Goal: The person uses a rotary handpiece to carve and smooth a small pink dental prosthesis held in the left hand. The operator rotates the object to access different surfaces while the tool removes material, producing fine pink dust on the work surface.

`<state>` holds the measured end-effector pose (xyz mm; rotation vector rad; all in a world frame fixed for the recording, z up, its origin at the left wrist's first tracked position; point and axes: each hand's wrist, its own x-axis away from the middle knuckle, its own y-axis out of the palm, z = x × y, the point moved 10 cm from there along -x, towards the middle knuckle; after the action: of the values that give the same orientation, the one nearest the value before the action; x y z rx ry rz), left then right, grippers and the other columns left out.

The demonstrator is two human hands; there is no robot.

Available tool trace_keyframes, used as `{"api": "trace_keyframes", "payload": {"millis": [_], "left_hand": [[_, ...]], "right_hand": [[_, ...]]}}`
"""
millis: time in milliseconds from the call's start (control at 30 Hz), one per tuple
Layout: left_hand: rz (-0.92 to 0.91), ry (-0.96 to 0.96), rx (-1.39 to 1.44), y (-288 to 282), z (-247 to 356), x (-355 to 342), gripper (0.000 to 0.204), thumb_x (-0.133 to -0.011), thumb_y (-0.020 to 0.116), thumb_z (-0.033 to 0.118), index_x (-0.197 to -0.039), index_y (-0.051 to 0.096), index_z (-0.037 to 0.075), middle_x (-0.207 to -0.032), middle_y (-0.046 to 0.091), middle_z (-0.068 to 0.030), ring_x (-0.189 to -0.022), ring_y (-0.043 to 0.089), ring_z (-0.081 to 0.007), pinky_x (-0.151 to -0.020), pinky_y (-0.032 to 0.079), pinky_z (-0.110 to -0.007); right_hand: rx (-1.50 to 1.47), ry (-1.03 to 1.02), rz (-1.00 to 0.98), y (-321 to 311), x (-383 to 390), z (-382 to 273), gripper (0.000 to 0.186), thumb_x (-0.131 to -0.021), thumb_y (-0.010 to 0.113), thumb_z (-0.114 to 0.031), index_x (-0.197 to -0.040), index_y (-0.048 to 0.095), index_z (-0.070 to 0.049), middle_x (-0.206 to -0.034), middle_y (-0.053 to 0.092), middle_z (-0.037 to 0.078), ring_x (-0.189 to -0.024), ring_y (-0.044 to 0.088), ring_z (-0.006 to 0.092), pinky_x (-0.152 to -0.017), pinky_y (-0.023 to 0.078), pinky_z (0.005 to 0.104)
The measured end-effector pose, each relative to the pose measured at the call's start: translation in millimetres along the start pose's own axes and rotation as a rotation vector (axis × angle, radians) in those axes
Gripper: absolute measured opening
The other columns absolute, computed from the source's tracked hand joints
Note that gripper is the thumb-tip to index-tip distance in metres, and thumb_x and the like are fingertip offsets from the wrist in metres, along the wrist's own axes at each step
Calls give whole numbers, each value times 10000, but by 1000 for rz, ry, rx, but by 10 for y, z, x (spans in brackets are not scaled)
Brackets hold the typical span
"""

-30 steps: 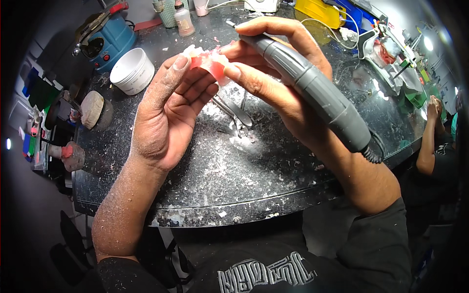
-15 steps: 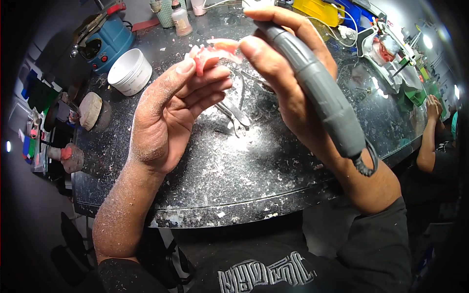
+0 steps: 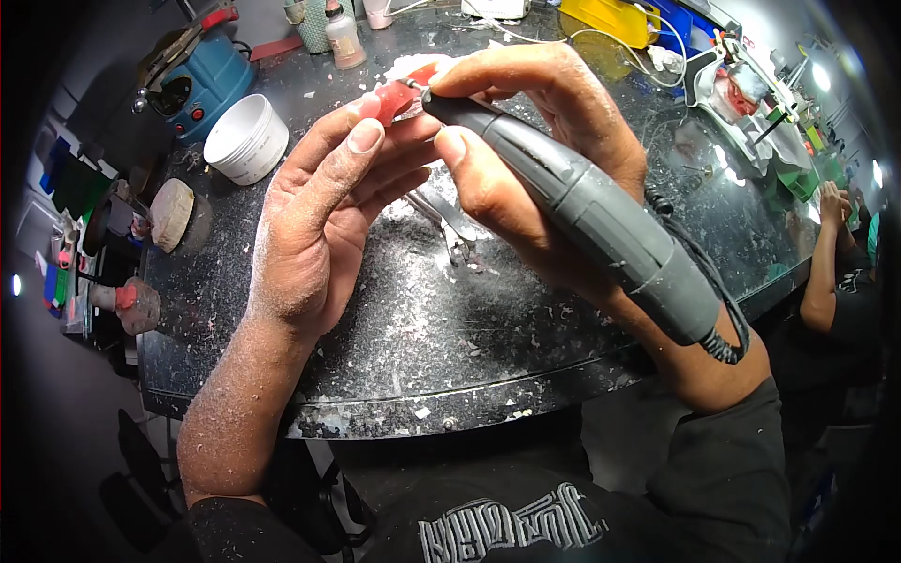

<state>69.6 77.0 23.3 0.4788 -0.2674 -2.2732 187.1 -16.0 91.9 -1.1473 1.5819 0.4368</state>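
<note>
Facing, from the left, a blue machine (image 3: 202, 89), then a white tub (image 3: 246, 150) on the dusty black desk (image 3: 375, 357), near the left hand (image 3: 305, 235). Slanting the left forearm (image 3: 235, 403) up from the lower edge, coated in pale powder, with the wrist almost straight and the palm turned inward. Pinching a pink piece (image 3: 389, 98) above the desk between left thumb and index finger, with the remaining fingers loosely bent beneath. Aiming the thin metal tip (image 3: 411, 83) of a dark hand tool (image 3: 601, 220) at that piece from its right; cannot tell whether touching. Gripping the hand tool in the right hand (image 3: 591, 131), with the index finger arched over the front end, the thumb along the near side, and the thick rear end sloping down across the right forearm (image 3: 699, 375), trailing a black cord (image 3: 723, 349).
</note>
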Motion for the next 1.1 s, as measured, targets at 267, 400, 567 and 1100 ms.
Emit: {"api": "trace_keyframes", "payload": {"millis": [267, 400, 567, 1100], "left_hand": [[-12, 32, -25, 34, 39, -2, 386, -1023, 555, 240, -1337, 561, 15, -1227, 668, -176, -1176, 637, -273, -1083, 440, -427], [-3, 41, -58, 18, 43, 2, 377, -1017, 568, 237, -1320, 578, 14, -1201, 679, -177, -1165, 644, -272, -1084, 438, -425], [28, 64, -98, -17, 55, 4, 356, -1013, 576, 237, -1286, 604, 9, -1167, 696, -167, -1140, 656, -253, -1076, 441, -409], [49, 126, -60, -86, 168, 15, 307, -1023, 549, 227, -1200, 624, -12, -1065, 698, -108, -973, 662, -165, -974, 484, -358]], "right_hand": [[-129, 89, -20, -19, -6, 82, 286, -884, 679, -41, -1146, 585, 20, -1101, 661, 129, -1020, 632, 172, -927, 500, 310], [-104, 88, -19, -11, -4, 66, 293, -884, 680, -44, -1152, 582, 22, -1098, 660, 133, -1020, 632, 175, -927, 500, 314], [-72, 84, -52, 9, -21, 26, 298, -881, 684, -49, -1153, 585, 20, -1097, 658, 133, -1026, 628, 178, -937, 494, 320], [-77, 145, -9, -62, -24, 51, 286, -892, 641, -49, -1159, 561, 16, -1108, 651, 133, -991, 639, 168, -897, 504, 303]]}}
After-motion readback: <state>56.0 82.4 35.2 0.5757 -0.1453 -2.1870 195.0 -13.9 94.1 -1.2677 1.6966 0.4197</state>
